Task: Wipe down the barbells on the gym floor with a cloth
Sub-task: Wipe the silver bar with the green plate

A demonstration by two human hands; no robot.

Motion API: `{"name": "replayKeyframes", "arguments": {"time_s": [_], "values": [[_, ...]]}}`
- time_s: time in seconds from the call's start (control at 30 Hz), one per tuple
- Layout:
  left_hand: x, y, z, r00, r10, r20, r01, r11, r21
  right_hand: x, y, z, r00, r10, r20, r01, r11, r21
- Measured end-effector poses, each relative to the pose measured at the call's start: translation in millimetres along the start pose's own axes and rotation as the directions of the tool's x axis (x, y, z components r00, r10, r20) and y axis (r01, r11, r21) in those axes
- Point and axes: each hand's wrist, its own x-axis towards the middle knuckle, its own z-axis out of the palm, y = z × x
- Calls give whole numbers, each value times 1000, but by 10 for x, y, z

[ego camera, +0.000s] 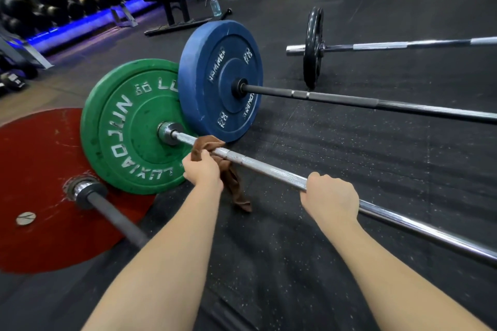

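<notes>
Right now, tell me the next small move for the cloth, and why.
Probably slide the left hand with the brown cloth along the chrome bar toward the right hand. The cloth is wrapped over the bar close to the green plate, while the right hand grips the bar farther out; the stretch between the hands lies bare.

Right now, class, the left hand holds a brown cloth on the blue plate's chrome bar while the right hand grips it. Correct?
No. The head view shows the chrome bar carries the green rubber plate, not blue. Left hand, brown cloth and right hand are as stated.
</notes>
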Motion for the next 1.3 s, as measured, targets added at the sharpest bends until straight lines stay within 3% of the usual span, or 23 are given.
{"name": "replayKeyframes", "arguments": {"time_s": [0.13, 0.37, 0.5, 0.67, 0.9, 1.1, 1.3], "values": [[193, 179, -104, 984, -98, 149, 106, 993, -48, -3, -29, 60, 1000, 14, -1, -14, 1000, 1], [-381, -15, -23, 909, -225, 351, 262, 963, -62, 9, -22, 46, 1000, 14, -2, -14, 1000, 18], [-408, -133, 4, 909, -195, 368, 248, 963, -103, 25, -1, 19, 1000, 15, 9, -15, 1000, 26], [-142, -32, -42, 947, -174, 270, 209, 972, -107, 25, -13, 10, 1000, 25, 9, -25, 1000, 16], [385, 236, -166, 985, -77, 152, 77, 997, 4, -13, -28, 29, 999, 42, -1, -42, 999, 6], [72, 192, -166, 949, -123, 292, 104, 991, 79, -11, -39, 55, 999, 51, 12, -51, 999, 13], [-238, -58, -148, 917, -146, 371, 153, 988, 9, 16, -14, 39, 1000, 18, -2, -18, 1000, 8]]}}
